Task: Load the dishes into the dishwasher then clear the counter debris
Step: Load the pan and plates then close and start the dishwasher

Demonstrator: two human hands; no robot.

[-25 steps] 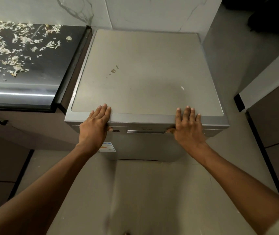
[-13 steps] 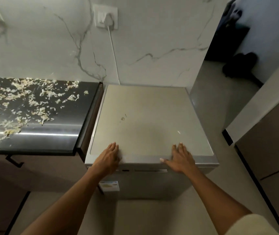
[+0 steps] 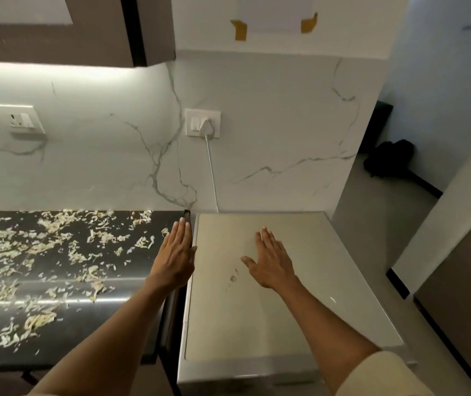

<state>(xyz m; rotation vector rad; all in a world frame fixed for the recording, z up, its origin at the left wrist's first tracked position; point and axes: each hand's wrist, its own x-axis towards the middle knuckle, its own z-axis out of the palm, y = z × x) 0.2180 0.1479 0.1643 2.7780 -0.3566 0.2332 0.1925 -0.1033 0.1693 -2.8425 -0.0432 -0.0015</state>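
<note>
The silver dishwasher (image 3: 328,281) stands with its door closed beside a black counter (image 3: 131,318). Pale shredded debris (image 3: 57,244) lies scattered over most of the counter. My left hand (image 3: 175,257) hovers with straight fingers over the counter's right edge, at the gap next to the dishwasher. My right hand (image 3: 270,260) is spread flat, fingers straight, over the dishwasher's top. Neither hand holds anything. No dishes are in view.
A white plug and cord (image 3: 210,155) run from a wall socket down behind the dishwasher. A second socket (image 3: 19,118) sits on the marble wall to the left. Cabinets (image 3: 57,27) hang above the counter. Brown cabinet fronts (image 3: 466,295) stand to the right, across a floor passage.
Both hands left the dishwasher's front edge and moved forward and up; the left one shifted over the counter's edge. The view tilted upward, showing the wall and cabinets.
</note>
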